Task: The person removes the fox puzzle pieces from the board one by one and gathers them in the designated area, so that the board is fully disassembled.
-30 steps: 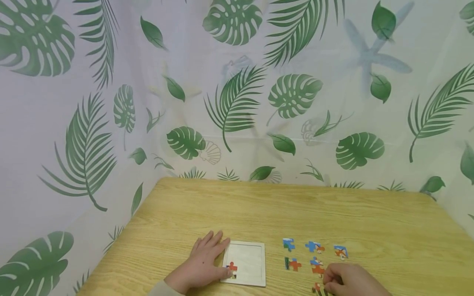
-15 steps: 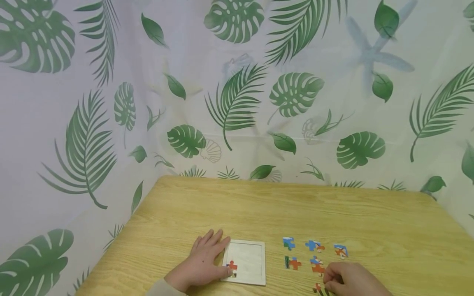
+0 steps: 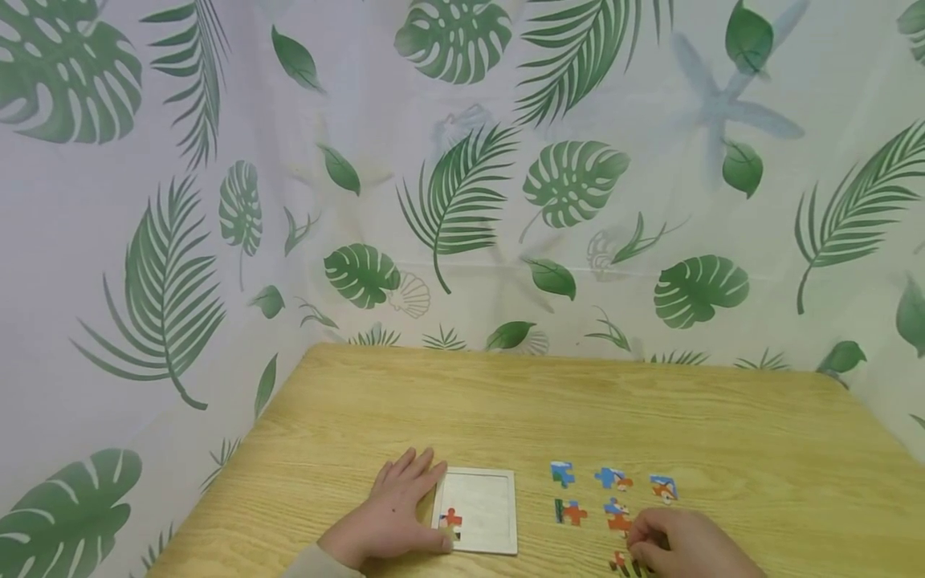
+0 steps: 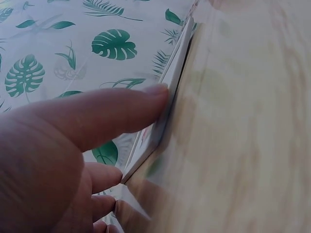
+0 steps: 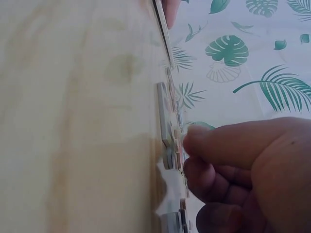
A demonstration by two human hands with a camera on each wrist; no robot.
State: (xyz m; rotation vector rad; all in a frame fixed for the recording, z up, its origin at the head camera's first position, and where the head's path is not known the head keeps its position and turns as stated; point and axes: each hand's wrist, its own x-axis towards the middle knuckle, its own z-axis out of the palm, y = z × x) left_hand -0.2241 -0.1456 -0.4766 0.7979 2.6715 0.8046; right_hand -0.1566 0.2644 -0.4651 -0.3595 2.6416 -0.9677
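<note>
My left hand (image 3: 393, 510) rests beside a pale square puzzle tray (image 3: 491, 551), fingers spread along its left side. Its thumb touches the near left corner, and the left wrist view shows that thumb (image 4: 131, 109) across the tray's edge. One red jigsaw piece (image 3: 451, 518) lies inside the tray by the thumb. My right hand (image 3: 679, 542) hovers at the loose pieces with loosely curled fingers and nothing visible between them. Closest to it are a blue and orange jigsaw piece (image 3: 617, 518) and a dark and red jigsaw piece (image 3: 620, 562), the latter partly hidden by the hand.
Other loose jigsaw pieces lie right of the tray: a blue and green piece (image 3: 562, 474), a blue and orange one (image 3: 610, 479), a fox-faced one (image 3: 663, 488) and a red one (image 3: 571, 512). A leaf-printed curtain (image 3: 470, 201) stands behind the wooden table (image 3: 549, 409).
My left thumb has slid slightly toward me, off the red piece and onto the tray's near corner. My right hand has hardly moved.
</note>
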